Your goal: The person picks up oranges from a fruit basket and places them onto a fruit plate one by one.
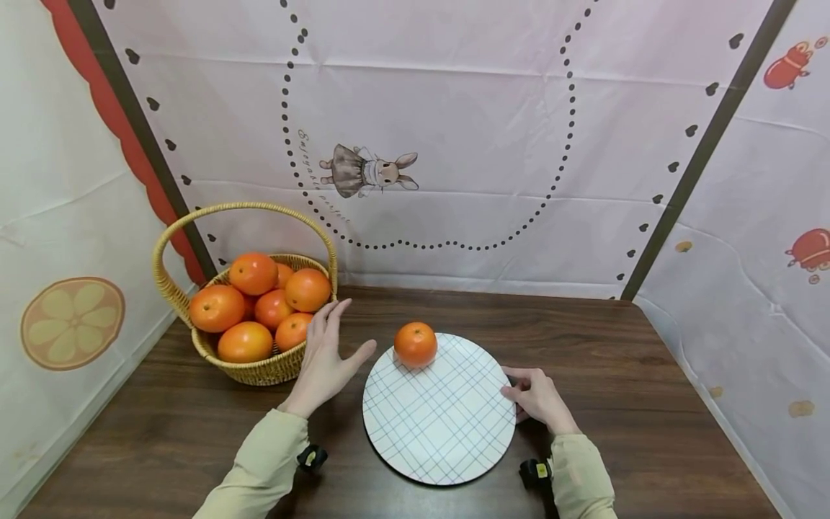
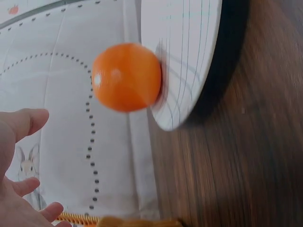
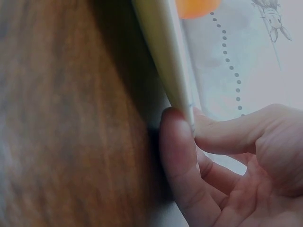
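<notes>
A round white plate (image 1: 447,418) with a blue-line grid lies on the dark wooden table. My right hand (image 1: 537,398) pinches its right rim; in the right wrist view, thumb and fingers (image 3: 177,146) meet on either side of the edge. One orange (image 1: 416,344), a smooth round fruit, sits on the plate near its back left rim. My left hand (image 1: 326,358) holds nothing, thumb spread apart from the fingers, between the plate and a wicker basket (image 1: 259,373). Its fingertips overlap the basket's right rim in the head view.
Several more oranges (image 1: 217,308) fill the basket, whose tall arched handle (image 1: 245,207) rises above them. A printed cloth (image 1: 480,144) with a rabbit figure hangs behind the table (image 1: 616,404), and more cloth borders both sides.
</notes>
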`<state>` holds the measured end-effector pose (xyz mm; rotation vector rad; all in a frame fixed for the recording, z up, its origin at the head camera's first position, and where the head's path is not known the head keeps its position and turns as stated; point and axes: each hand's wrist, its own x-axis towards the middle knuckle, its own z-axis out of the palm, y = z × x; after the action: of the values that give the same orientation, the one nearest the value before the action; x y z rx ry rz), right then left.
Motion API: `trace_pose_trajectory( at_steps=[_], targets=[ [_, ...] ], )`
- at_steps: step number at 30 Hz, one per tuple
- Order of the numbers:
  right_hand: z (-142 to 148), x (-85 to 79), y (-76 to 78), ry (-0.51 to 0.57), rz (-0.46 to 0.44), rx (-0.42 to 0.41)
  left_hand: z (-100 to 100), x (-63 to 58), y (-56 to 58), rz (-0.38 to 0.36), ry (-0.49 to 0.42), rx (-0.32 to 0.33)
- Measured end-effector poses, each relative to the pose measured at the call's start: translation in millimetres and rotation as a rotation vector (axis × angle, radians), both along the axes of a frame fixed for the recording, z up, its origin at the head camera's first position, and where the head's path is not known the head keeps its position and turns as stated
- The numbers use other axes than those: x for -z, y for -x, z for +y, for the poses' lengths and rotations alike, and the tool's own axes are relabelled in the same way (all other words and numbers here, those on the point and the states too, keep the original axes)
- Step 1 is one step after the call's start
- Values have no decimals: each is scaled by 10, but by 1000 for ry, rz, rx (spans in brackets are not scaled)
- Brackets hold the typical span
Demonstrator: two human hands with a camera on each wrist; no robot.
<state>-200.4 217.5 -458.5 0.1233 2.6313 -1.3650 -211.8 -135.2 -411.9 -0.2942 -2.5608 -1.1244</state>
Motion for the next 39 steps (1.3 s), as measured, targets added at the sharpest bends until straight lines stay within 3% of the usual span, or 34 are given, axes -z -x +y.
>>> trace_pose_trajectory(
  at_steps=[22, 30, 39],
  targets=[
    [3, 4, 8, 18, 9, 10, -525, -66, 218, 29, 29, -154],
    [-2, 2, -1, 31, 14, 9, -650, -186, 307, 7, 73, -131],
    [-8, 3, -1, 17, 14, 11, -745, -302, 410, 2, 187, -78]
  ],
)
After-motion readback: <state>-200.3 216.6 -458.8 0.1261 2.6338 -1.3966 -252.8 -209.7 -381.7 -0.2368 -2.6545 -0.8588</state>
